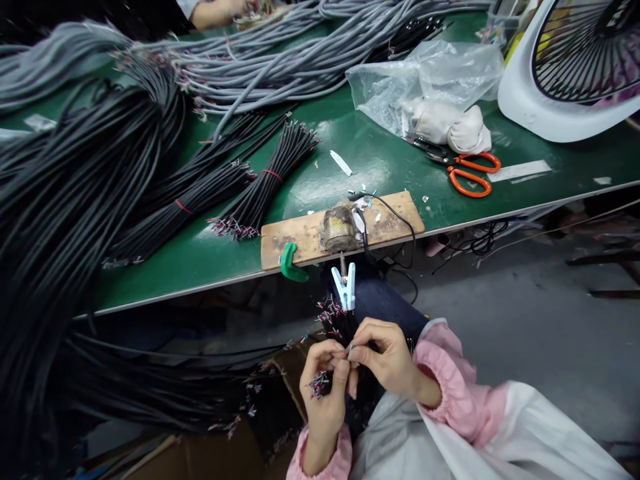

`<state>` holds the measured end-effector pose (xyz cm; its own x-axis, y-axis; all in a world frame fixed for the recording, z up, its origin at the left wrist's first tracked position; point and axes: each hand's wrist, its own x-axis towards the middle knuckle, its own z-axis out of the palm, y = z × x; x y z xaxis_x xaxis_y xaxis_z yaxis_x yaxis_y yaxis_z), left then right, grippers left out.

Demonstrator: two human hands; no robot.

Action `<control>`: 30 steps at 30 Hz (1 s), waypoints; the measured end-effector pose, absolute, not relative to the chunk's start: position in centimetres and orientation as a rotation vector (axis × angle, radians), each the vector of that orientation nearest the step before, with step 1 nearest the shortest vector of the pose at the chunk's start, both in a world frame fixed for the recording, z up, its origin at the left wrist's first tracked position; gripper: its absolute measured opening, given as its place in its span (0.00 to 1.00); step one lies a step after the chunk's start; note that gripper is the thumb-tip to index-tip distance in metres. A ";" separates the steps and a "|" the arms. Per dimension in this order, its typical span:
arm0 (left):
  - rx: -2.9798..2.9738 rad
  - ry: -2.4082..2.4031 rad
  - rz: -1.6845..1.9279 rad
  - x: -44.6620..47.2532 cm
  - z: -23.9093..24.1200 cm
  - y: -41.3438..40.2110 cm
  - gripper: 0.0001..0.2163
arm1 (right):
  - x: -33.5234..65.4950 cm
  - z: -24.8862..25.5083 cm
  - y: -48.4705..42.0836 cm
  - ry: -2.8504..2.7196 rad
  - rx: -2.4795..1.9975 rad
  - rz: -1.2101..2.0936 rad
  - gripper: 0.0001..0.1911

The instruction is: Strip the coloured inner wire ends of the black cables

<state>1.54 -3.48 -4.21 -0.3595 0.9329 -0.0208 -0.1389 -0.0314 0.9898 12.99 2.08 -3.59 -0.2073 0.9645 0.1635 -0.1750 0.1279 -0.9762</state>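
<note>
My left hand (325, 383) is closed around a bundle of thin black cables (319, 385), whose stripped red and white wire ends stick out over the palm. Its thumb and fingertips meet those of my right hand (384, 353), which pinches a fine wire end (349, 349). Just beyond the hands, more black cables with bared ends (330, 317) lie near my lap. Above them a light blue clothespin (344, 288) sits at the metal shaft of a small motor (337, 228). The motor is fixed on a wooden board (295, 233) at the table edge.
A green clamp (290, 263) grips the board. Black cable bundles (275, 177) and grey cables (260, 73) cover the left and back of the green table (320, 147). Orange-handled scissors (473, 175), a plastic bag (425, 73) and a white fan (525, 100) stand right. A person's arm (215, 12) shows behind.
</note>
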 end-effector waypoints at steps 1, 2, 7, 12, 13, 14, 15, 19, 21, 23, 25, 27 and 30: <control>0.912 1.359 1.545 1.5 -4.3 -3.5 0.02 | 12.9 -3.6 1.9 -1.331 -0.869 1.262 0.17; 0.915 1.356 1.545 1.6 -4.4 -3.6 0.03 | 12.8 -3.7 1.7 -1.359 -0.867 1.172 0.16; 0.876 1.334 1.545 1.8 -4.3 -3.5 0.02 | 12.8 -4.4 1.5 -1.609 -0.808 0.640 0.12; 0.810 1.328 1.543 1.8 -4.0 -3.6 0.03 | 13.8 -4.4 2.5 -1.634 -0.788 0.968 0.09; 0.806 1.328 1.539 1.8 -3.9 -3.6 0.04 | 14.0 -4.3 2.6 -1.582 -0.809 1.061 0.08; 0.805 1.330 1.535 1.7 -3.9 -3.7 0.04 | 14.2 -4.3 2.8 -1.527 -0.829 1.124 0.09; 0.805 1.331 1.530 1.7 -3.9 -3.7 0.04 | 14.4 -4.2 2.9 -1.476 -0.847 1.160 0.08; 0.806 1.321 1.531 1.7 -3.7 -3.7 0.04 | 14.7 -3.8 3.1 -1.390 -0.830 1.268 0.07; 0.808 1.319 1.525 1.8 -3.7 -3.7 0.05 | 14.6 -3.7 3.0 -1.408 -0.789 1.326 0.07; 0.815 1.332 1.517 1.8 -3.7 -3.7 0.05 | 14.4 -3.7 2.8 -1.424 -0.774 1.360 0.06; 0.822 1.349 1.512 1.9 -3.7 -3.7 0.05 | 14.2 -3.7 2.6 -1.413 -0.794 1.367 0.05; 0.826 1.342 1.514 1.9 -3.7 -3.8 0.04 | 14.1 -3.7 2.5 -1.392 -0.824 1.346 0.04; 0.830 1.310 1.526 1.9 -3.7 -3.8 0.03 | 14.0 -3.7 2.4 -1.389 -0.850 1.308 0.05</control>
<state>1.91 -3.78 -3.74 -0.3405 0.9373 -0.0751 -0.2167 -0.0005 0.9762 14.05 2.37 -3.65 -0.2474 0.9487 0.1969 -0.1398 0.1662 -0.9761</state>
